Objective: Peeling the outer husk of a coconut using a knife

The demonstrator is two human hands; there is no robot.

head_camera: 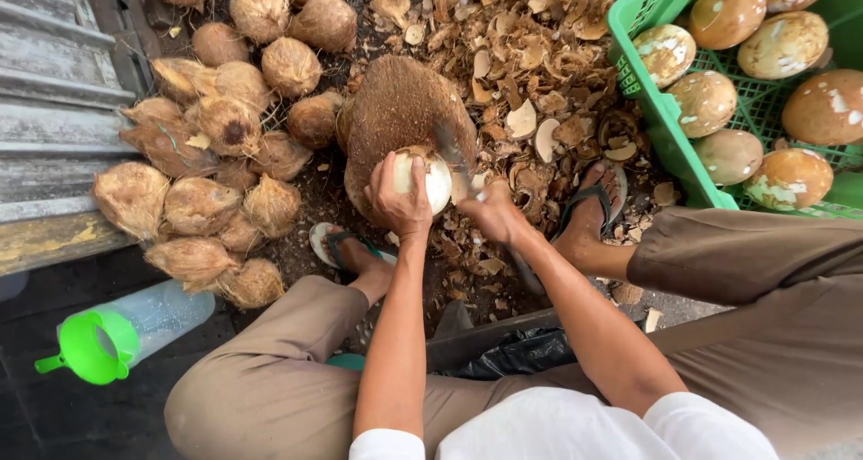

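Observation:
My left hand (398, 197) grips a pale, mostly peeled coconut (435, 180) and presses it against a big brown husk-covered block (395, 110) on the ground. My right hand (492, 210) is closed on the handle of a blade (452, 150), which is motion-blurred over the coconut's right side. Both forearms reach down between my knees, and my sandalled feet (593, 210) rest on either side of the block.
A heap of fibrous unpeeled coconuts (225, 128) lies at left. Shell chips (530, 56) cover the ground behind the block. A green plastic crate (661, 110) at right holds several peeled coconuts (726, 14). A clear jug with a green lid (117, 334) lies lower left.

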